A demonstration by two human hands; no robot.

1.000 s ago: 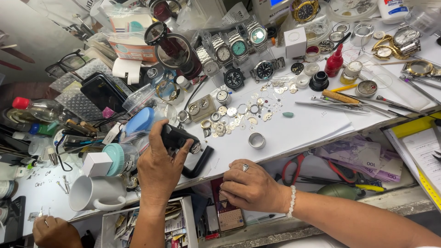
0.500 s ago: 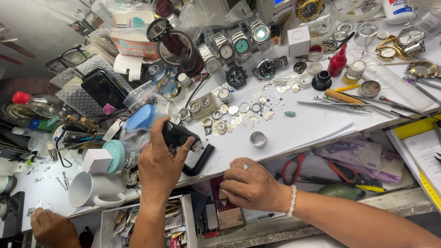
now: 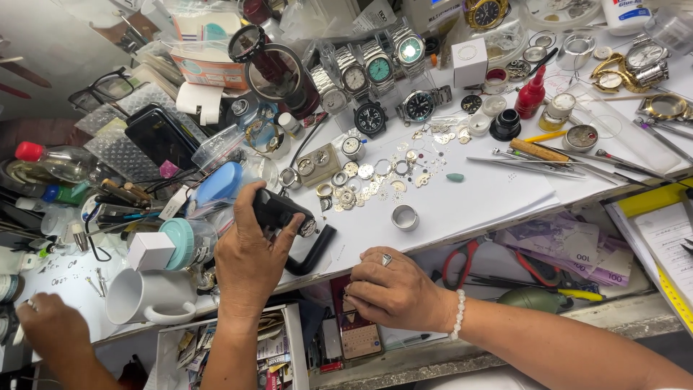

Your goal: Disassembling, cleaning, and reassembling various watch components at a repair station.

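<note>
**Hands.** The left hand (image 3: 249, 263) is wrapped around a black, blocky hand tool (image 3: 278, 211) near the front edge of the white-topped workbench (image 3: 491, 198). The thumb and fingers are clamped on the tool's body. A bent black handle (image 3: 312, 251) sticks out at 4 o'clock from the hand. A small round metal piece (image 3: 309, 228) sits at the tool's tip. The right hand (image 3: 393, 289), wearing a ring and a white bead bracelet, rests at the bench edge at 4 o'clock from the tool. Its fingers are curled under, and I cannot tell whether they pinch anything.

**Surroundings.** A scatter of loose silver watch parts (image 3: 368, 180) lies at 1 o'clock from the tool. A plain steel ring (image 3: 405, 217) lies at 3 o'clock. A teal-lidded clear jar (image 3: 184, 244) and a white ceramic mug (image 3: 141, 296) stand at 9 and 8 o'clock. Another person's hand (image 3: 50, 328) is at the lower left.

**Risks, as judged.**
- The tool sits close to the edge, so a slip could drop the round piece into the cluttered open drawer (image 3: 274, 347) below.
- A sweep of the wrist could scatter the loose parts.
- The elbow could knock over the mug or the jar.
- Too much squeeze could mar the piece.
</note>
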